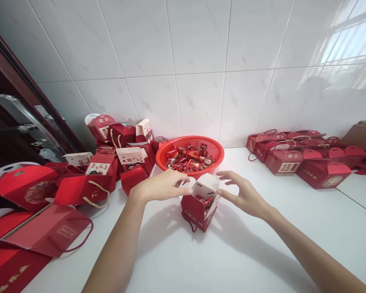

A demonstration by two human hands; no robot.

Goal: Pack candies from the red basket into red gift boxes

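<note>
Along the back stands a wall of glossy white, grey-veined tiles (201, 40), and before it I find a smooth white tabletop (177, 260). The heap of red cardboard gift boxes (70, 228) occupies my left side; the smaller group of red gift boxes with cord handles (283, 162) sits at the right, near the wall. Between them rests a round, orange-red plastic basket (159, 158) holding red-wrapped sweets (190, 158). Just in front of the basket, upright on the tabletop, stands an open dark-red cardboard box (197, 211) with white-lined flaps. My left hand (160, 186) is at its left flap, thumb and fingers close together; whether they pinch it, I cannot tell. My right hand (245, 195) is spread, thumb at the right flap, forefinger raised apart from the thumb. Smallest noted: wrapped sweets inside the box (206, 201) and its thin red cord (189, 224), hanging low at the left.
</note>
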